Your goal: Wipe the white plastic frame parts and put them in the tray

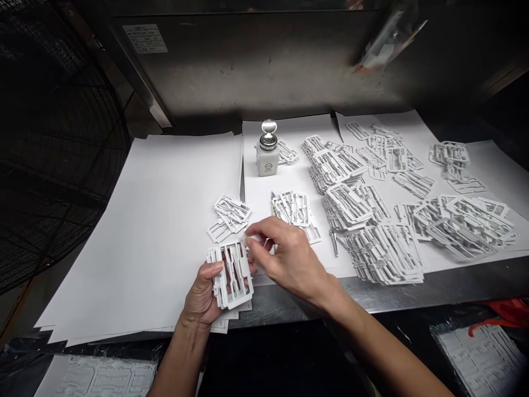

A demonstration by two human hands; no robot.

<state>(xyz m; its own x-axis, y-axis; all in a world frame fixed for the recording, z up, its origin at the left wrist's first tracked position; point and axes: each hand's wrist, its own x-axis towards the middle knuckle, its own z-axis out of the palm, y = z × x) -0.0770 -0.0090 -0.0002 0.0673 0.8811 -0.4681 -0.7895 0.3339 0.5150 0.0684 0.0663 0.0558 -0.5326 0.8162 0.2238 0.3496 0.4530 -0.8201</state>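
Observation:
My left hand grips a small stack of white plastic frames with thin shaped bars inside, its thumb lying on the top one. At the upper right corner of that stack, my right hand has thumb and forefinger curled close together. Something pale shows by those fingertips, too small and blurred to name. Just beyond the hands lies a loose pile of similar frames. Another pile of frames is partly hidden behind my right hand.
A pump-top bottle stands upright behind the piles. Several stacks of frames cover the right side, with a small metal tool beside them. White paper sheets line the metal bench. A fan cage is at left. Bagged parts lie below.

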